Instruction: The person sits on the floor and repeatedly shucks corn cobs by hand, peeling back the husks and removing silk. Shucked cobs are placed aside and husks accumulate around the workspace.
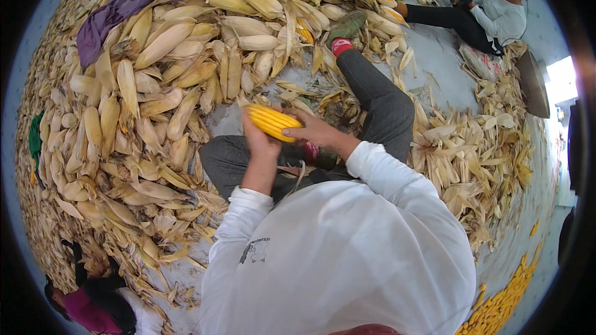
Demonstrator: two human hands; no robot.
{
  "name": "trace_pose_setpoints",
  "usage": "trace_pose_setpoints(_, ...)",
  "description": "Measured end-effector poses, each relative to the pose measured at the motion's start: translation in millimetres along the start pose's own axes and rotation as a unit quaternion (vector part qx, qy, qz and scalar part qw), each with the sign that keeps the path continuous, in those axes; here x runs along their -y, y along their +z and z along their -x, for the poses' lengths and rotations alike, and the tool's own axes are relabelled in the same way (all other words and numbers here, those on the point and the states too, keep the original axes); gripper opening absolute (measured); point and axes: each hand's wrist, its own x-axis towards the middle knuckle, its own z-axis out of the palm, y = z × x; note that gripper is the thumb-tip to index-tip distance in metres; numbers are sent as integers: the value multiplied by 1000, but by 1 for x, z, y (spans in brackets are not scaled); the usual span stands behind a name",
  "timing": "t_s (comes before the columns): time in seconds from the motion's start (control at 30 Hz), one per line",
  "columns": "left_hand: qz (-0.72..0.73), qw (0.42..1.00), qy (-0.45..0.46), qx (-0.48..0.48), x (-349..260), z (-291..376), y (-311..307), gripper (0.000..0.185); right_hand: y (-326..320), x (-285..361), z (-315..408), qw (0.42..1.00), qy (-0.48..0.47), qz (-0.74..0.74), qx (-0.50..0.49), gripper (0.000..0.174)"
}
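Above my lap, both hands hold one husked ear of yellow corn. My left hand cups its left end from below, where a pale bit of husk or stalk shows. Across the other end lies my right hand, with the thumb on the kernels and the fingers behind, partly hidden. My bent legs in grey trousers frame the ear. Just beyond the hands, loose torn husks are scattered over the floor.
A large heap of unhusked corn ears spreads ahead and left, with a purple cloth on it. Stripped husks pile up at right. Husked yellow ears lie lower right. One person sits upper right, another person lower left.
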Motion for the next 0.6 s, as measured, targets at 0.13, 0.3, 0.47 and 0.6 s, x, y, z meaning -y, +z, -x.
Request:
trace_pose_setpoints(0.13,-43,998,-41,-15,19,-9,-2,25,-16,-9,26,982,99,-162,-3,70)
trace_pose_setpoints(0.3,-5,996,-62,-70,-7,-43,-39,20,-206,-1,201,952,201,115,-199,54)
trace_pose_setpoints(0.47,33,994,-44,-96,-11,-59,-70,22,-321,-52,453,716,227,28,-660,47)
trace_pose_setpoints(0.6,55,984,-67,-154,4,-70,-84,23,-322,-117,530,562,223,-94,-791,42)
